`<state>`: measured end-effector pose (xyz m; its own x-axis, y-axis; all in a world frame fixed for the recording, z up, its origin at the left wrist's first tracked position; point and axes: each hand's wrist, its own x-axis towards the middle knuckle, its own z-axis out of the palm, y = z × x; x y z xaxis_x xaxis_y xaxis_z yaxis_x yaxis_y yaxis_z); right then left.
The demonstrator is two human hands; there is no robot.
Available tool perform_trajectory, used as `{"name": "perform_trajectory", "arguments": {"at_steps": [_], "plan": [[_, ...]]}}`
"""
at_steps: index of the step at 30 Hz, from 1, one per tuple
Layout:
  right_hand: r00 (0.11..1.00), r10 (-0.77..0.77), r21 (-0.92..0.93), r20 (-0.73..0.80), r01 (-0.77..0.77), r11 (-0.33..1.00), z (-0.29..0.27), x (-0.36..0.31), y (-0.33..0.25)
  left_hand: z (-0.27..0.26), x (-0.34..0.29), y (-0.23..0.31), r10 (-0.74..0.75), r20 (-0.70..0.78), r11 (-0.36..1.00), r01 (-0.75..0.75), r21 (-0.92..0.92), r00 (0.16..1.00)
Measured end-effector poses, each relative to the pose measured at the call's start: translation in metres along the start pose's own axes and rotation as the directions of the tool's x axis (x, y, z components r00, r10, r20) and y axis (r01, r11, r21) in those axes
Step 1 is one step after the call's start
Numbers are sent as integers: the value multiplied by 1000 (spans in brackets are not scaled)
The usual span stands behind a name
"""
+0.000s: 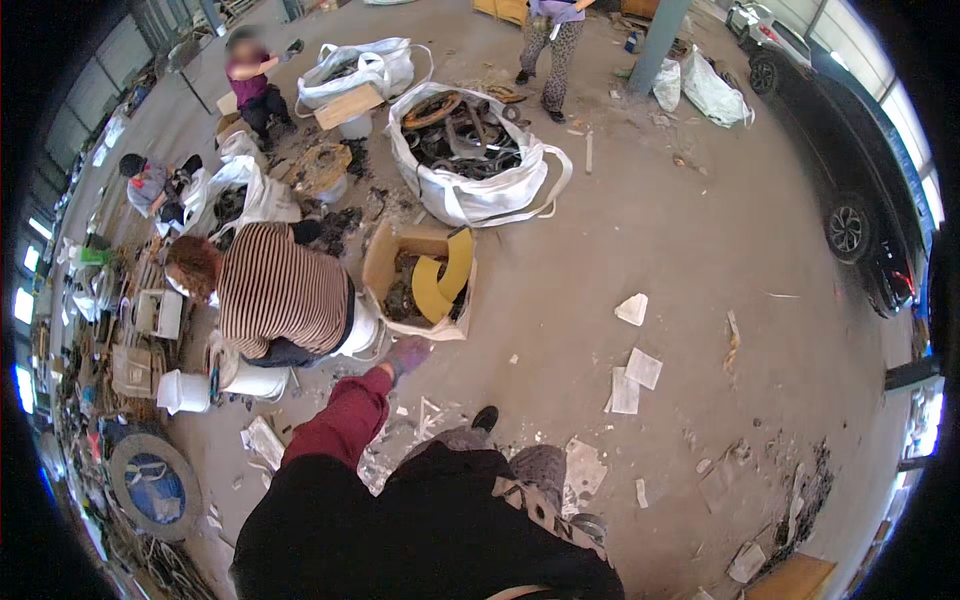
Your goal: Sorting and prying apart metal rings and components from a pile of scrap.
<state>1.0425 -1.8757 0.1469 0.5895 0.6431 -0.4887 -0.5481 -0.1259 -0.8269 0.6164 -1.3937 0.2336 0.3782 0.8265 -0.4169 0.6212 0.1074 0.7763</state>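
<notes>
My left hand (408, 357), in a purplish glove below a maroon sleeve, reaches forward to the near corner of an open cardboard box (384, 262). Whether it touches the box I cannot make out, and its fingers are too blurred to read. Two curved yellow pieces (432, 290) stick up out of the box, above dark scrap lying inside. My right hand does not show.
Left of the box, a person in a striped top (285, 290) bends over beside white buckets (183, 391). A white bulk bag (470, 195) full of dark parts stands beyond. Other people are farther back. Debris and white sheets (625, 390) litter the floor; a black car (850, 170) stands right.
</notes>
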Motion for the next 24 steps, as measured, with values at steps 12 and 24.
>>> {"name": "perform_trajectory", "arguments": {"at_steps": [12,24], "plan": [[999,43,-74,-5,-43,996,23,245,-158,43,231,-24,295,260,566,-388,728,919],[983,159,-217,96,-135,967,21,534,-331,133,275,126,-269,42,868,224,444,962]]}}
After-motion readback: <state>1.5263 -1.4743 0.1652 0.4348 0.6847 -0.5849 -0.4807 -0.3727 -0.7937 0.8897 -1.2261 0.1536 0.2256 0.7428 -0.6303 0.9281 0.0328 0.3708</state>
